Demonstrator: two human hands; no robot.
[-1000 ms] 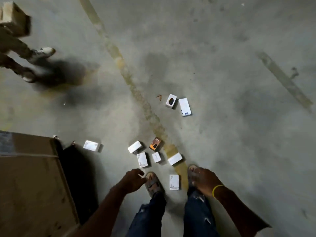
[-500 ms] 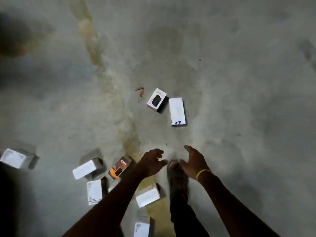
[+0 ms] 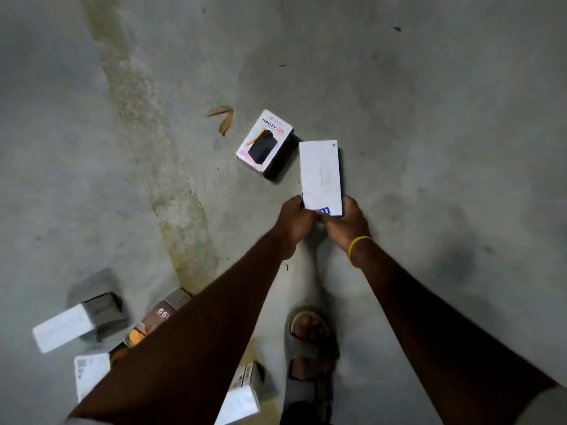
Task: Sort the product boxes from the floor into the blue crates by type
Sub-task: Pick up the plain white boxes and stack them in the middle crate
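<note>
Just right of the Halley 20K box (image 3: 265, 145) lying on the concrete floor (image 3: 429, 148), the left hand (image 3: 294, 220) and right hand (image 3: 346, 225) each clamp curled fingers on the near end of a flat white box (image 3: 320, 176), possibly lifted clear.

dim, flat light | soft shadows | corners darkened | lower edge motion-blurred

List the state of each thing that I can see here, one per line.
white box: near end gripped by both hands
left hand: grips the white box
right hand: grips the white box
printed box: lies closed on the floor, untouched
orange box: on the floor, partly hidden
</note>
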